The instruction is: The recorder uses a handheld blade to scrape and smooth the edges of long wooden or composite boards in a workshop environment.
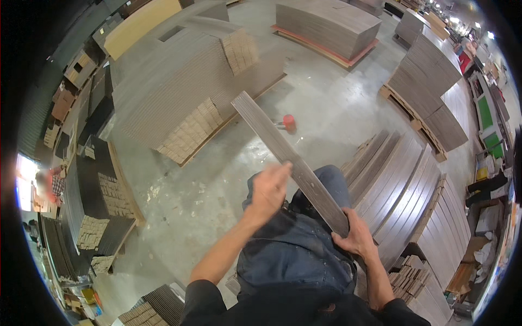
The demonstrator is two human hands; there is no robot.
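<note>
Right now, from the head view, I see my right hand [356, 236] at lower centre-right, its grip closed around the near end of a long grey plank [288, 160]. That plank slants up toward the centre of the frame, over my blue-jeaned lap. My left hand [269, 190] sits at centre, blurred, fingers curled and touching the plank's left edge; I cannot tell whether it truly clasps it. Just right of my legs lies a stack of similar planks [402, 179]. A small red object [289, 121] rests on the concrete floor [190, 190] beyond the plank's upper half.
</note>
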